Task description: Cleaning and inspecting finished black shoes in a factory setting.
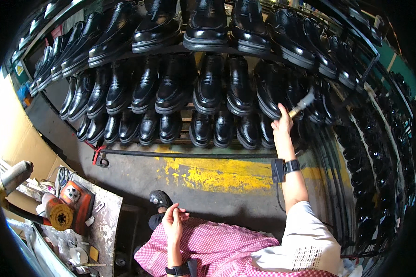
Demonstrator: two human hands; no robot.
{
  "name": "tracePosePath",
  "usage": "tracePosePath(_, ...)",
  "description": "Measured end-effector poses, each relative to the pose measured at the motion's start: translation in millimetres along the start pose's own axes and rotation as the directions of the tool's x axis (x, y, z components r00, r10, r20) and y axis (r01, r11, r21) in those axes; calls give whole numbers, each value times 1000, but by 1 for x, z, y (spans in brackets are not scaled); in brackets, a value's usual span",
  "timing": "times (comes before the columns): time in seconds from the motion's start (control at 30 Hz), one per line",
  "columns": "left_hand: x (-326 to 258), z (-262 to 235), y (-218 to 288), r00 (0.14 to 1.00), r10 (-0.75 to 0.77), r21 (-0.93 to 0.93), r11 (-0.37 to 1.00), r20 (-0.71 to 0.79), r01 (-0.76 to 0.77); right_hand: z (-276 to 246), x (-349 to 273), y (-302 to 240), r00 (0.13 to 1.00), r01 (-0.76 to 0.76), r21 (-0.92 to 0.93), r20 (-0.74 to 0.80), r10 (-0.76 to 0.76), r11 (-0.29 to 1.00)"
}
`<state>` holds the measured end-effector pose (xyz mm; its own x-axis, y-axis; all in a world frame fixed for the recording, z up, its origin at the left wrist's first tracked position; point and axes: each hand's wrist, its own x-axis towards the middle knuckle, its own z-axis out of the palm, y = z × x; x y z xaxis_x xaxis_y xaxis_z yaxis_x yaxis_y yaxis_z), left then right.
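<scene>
My right hand point(283, 123) reaches up to the middle shelf of a shoe rack. Its fingers are closed around a brush point(305, 102) with a short light handle and pale bristles, which look blurred. Just beside the hand stands a glossy black shoe point(268, 90), and the brush is in front of others to its right. Whether the bristles touch a shoe, I cannot tell. My left hand point(173, 222) is low, over the pink checkered cloth point(217, 240) on my lap. Its fingers are loosely bent and apart, with nothing visible in them.
Rows of black shoes point(205, 27) fill the rack's shelves. On the right, another rack point(370, 152) holds more dark shoes. A worn bench point(107, 217) at lower left carries an orange machine point(82, 203). Yellow paint point(208, 173) marks the floor beneath the rack. Cardboard point(23, 124) stands at left.
</scene>
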<state>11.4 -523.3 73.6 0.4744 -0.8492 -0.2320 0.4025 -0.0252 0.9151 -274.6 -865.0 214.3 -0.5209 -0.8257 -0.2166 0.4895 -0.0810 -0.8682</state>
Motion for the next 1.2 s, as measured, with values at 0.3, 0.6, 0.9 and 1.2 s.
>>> tracePosePath(0.3,1,5,-1,998,-60,33,998,21,59,-203,-71,31,805,-331,201,570,165,922)
tracePosePath(0.6,-15,22,45,940,258,-61,959,-222,-277,-154,-168,57,464,-526,-443,566,681,726)
tracePosePath(0.9,-20,10,101,784,595,530,730,-180,-432,-72,-255,80,341,-283,-630,639,690,723)
tracePosePath(1.2,-9,2,103,712,665,620,662,-225,-422,-72,-309,100,460,-86,-541,723,515,837)
